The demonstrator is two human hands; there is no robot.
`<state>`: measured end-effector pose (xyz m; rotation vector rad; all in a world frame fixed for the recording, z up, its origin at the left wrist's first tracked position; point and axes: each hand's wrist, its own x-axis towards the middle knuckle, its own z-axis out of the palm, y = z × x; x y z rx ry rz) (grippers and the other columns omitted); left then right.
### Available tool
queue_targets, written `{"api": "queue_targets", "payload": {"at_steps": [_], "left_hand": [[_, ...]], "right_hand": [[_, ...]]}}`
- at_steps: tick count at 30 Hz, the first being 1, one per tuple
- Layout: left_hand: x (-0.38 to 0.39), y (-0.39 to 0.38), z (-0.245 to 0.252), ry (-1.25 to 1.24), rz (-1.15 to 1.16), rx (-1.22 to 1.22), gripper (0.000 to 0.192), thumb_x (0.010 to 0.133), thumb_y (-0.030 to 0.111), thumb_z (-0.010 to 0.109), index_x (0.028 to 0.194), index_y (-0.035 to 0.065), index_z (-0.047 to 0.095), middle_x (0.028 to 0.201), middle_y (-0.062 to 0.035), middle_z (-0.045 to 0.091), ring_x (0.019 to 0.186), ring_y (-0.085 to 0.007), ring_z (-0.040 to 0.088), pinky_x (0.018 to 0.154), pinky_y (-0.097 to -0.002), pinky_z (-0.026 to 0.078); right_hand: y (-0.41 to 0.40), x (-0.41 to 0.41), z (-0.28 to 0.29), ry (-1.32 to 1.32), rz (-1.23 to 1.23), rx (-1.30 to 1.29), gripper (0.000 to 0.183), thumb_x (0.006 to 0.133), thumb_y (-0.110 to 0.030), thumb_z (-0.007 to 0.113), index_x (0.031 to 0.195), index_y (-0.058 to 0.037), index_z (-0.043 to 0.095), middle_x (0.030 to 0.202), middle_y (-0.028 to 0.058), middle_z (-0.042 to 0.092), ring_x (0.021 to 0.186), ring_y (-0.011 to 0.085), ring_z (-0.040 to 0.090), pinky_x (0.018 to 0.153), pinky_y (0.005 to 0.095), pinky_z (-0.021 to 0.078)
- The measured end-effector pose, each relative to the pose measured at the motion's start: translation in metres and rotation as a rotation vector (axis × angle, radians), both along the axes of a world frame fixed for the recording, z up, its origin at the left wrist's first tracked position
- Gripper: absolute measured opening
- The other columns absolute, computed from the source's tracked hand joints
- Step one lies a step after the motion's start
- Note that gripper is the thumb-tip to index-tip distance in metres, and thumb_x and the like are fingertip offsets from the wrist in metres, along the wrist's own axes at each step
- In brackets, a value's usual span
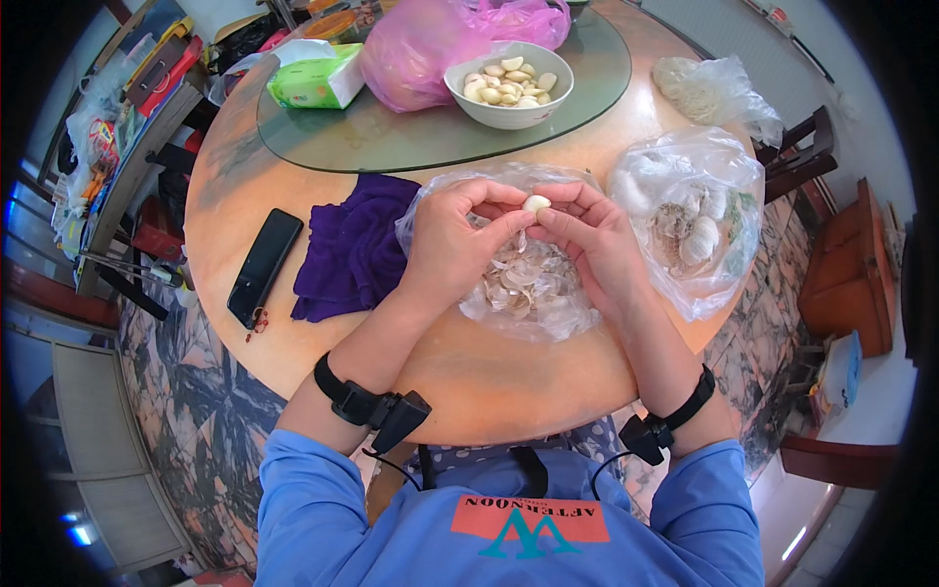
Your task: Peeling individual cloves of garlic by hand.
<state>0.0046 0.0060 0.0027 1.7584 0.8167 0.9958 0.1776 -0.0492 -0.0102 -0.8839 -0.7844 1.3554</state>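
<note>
A pale garlic clove [537, 203] is pinched between the fingertips of my left hand [463, 231] and my right hand [594, 235]. Both hands hover over a clear plastic bag [543, 326] spread on the table, heaped with papery garlic skins [522, 282]. To the right of my right hand, another clear plastic bag [645, 165] holds whole garlic bulbs [699, 241]. Farther off, a white bowl [506, 116] contains many peeled cloves [506, 81]. My palms face inward, so part of the skin pile is hidden under the fingers.
The round table [455, 381] carries a glass turntable [352, 139] with a green tissue pack [317, 77] and a pink plastic bag [418, 55]. Left of my hands lie a purple cloth [357, 249] and a black smartphone [265, 268]. Another clear bag [715, 95] sits at the far right.
</note>
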Motion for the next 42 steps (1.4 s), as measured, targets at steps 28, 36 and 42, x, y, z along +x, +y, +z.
{"api": "queue_targets", "payload": {"at_steps": [28,36,42], "left_hand": [[-0.006,-0.003,0.007,0.136,0.062,0.263,0.011,0.083,0.003,0.072,0.094,-0.0004,0.074,0.083,-0.0049,0.072,0.07,-0.0069,0.066,0.062,-0.0215,0.053],[-0.006,-0.001,0.002,0.132,0.045,0.14,0.008,0.082,0.003,0.071,0.089,-0.0021,0.072,0.077,-0.0061,0.073,0.067,-0.0075,0.068,0.061,-0.0226,0.055],[0.002,-0.002,-0.005,0.256,0.189,0.598,0.007,0.082,0.002,0.069,0.082,0.0001,0.063,0.075,-0.0076,0.068,0.064,-0.0138,0.069,0.059,-0.0253,0.055]], "right_hand": [[-0.001,-0.006,-0.004,-0.452,-0.116,0.094,0.024,0.085,0.001,0.072,0.109,0.0024,0.068,0.09,0.0026,0.069,0.08,0.0067,0.063,0.071,0.0214,0.0521],[-0.002,-0.006,-0.005,-0.578,-0.126,0.138,0.023,0.083,0.0,0.074,0.105,0.0014,0.071,0.091,0.0004,0.066,0.077,0.0063,0.063,0.069,0.0209,0.052],[-0.002,-0.007,-0.004,-0.566,-0.117,0.079,0.021,0.084,-0.003,0.074,0.105,0.0012,0.071,0.093,0.0017,0.068,0.075,0.0057,0.062,0.067,0.0211,0.0508]]}}
